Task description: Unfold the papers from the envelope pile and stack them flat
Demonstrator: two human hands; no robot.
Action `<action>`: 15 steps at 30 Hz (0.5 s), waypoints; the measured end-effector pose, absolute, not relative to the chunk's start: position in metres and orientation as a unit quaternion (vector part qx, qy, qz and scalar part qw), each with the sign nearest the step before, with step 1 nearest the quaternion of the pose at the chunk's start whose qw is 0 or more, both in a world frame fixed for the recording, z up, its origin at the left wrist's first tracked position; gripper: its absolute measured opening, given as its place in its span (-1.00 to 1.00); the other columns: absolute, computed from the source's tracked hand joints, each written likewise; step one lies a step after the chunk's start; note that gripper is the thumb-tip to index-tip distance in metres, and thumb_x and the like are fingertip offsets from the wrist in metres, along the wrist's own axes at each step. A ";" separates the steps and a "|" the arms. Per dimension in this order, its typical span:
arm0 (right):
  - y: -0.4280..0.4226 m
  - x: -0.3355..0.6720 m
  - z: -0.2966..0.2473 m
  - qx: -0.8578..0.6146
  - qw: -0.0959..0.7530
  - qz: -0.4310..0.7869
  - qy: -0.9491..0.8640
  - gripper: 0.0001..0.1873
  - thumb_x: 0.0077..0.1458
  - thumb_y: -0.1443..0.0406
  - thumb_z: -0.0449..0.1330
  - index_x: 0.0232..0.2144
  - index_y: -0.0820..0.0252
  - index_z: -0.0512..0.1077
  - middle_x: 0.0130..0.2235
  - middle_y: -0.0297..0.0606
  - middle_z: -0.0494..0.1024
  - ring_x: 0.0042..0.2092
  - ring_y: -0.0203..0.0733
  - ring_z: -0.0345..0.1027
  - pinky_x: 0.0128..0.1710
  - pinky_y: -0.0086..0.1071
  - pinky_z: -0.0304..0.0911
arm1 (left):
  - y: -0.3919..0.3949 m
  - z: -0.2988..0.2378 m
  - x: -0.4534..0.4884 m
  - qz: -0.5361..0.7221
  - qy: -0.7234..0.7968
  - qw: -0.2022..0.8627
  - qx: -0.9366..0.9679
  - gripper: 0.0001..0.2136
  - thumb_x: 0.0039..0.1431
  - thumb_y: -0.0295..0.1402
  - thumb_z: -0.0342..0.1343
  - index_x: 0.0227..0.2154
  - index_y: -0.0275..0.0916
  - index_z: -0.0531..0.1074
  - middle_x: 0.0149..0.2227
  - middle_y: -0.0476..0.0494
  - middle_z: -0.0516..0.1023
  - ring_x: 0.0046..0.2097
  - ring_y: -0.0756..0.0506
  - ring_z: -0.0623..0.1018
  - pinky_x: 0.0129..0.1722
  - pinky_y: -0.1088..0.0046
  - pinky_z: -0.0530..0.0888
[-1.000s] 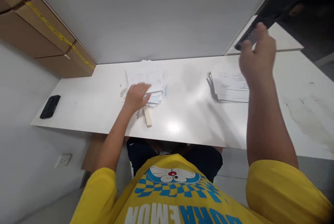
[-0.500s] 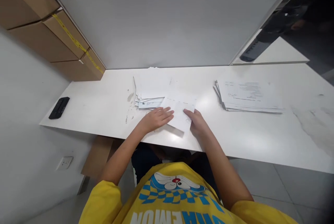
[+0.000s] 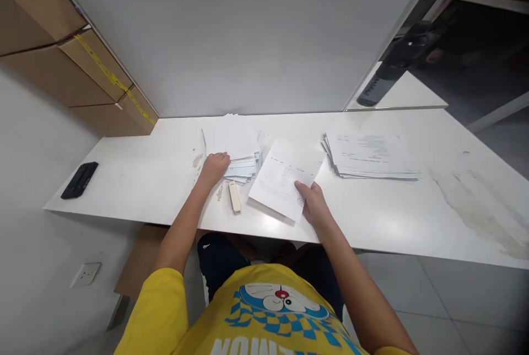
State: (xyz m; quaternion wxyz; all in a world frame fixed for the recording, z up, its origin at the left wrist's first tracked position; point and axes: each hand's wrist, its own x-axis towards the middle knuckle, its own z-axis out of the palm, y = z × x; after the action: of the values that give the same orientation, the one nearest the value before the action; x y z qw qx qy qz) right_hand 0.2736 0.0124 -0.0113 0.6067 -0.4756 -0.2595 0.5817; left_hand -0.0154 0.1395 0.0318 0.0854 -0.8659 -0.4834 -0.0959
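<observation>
My right hand (image 3: 316, 203) pinches the lower right edge of a printed paper sheet (image 3: 281, 178), its thumb on top and the other fingers beneath. The sheet is tilted over the front middle of the desk; whether it is one sheet or more I cannot tell. My left hand (image 3: 215, 167) is at the left front corner of a paper stack (image 3: 231, 140), its fingers curled over the upper sheets' edge. Several uneven sheets show below that edge. A small cream-coloured bar (image 3: 235, 198) lies on the desk just in front of this stack.
A second stack of printed papers (image 3: 367, 151) lies to the right. A black device (image 3: 79, 180) sits at the desk's left end. Cardboard boxes (image 3: 95, 79) stand at the back left against a grey panel (image 3: 248, 35). A dark bottle (image 3: 382, 76) shows beyond the panel's right edge.
My left hand has left the held sheet and moved left to the paper stack. My right hand still holds the sheet, now turned more upright, and the cream bar is in full view.
</observation>
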 end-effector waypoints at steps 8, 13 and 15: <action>0.013 0.273 -0.009 -0.479 0.615 0.581 -0.232 -0.54 -0.07 0.15 0.32 -0.09 0.14 0.43 -0.07 -0.15 0.59 0.05 0.07 0.44 0.08 0.00 0.37 | 0.116 0.056 -0.001 -0.147 -0.512 0.084 -0.842 -0.79 0.23 -0.52 -0.08 -0.43 -0.25 0.43 -0.44 -0.25 0.47 -0.30 -0.20 0.48 -0.26 0.24 0.32; 0.022 0.269 0.003 -0.490 0.626 0.560 -0.235 -0.54 -0.11 0.21 0.31 -0.09 0.08 0.42 -0.10 -0.21 0.60 0.07 0.03 0.42 0.13 -0.01 0.32 | 0.034 0.050 0.032 -0.508 -0.575 -0.140 -0.625 -0.82 0.29 -0.24 -0.01 -0.30 -0.17 0.44 -0.36 -0.10 0.50 -0.27 -0.11 0.49 -0.29 0.35 0.40; 0.024 0.270 0.005 -0.484 0.624 0.566 -0.238 -0.50 -0.12 0.22 0.31 -0.06 0.06 0.42 -0.12 -0.24 0.61 0.03 0.03 0.45 0.09 -0.02 0.36 | -0.004 0.039 0.051 -0.606 -0.569 -0.290 -0.474 -0.79 0.26 -0.12 0.03 -0.31 -0.14 0.43 -0.40 -0.03 0.47 -0.33 -0.06 0.48 -0.37 0.43 0.41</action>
State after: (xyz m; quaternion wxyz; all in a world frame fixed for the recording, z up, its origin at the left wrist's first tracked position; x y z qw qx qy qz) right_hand 0.2703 0.0238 0.0054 0.6239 -0.4842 -0.2376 0.5655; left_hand 0.0510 -0.0042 0.0387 -0.2901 -0.4742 -0.5691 -0.6059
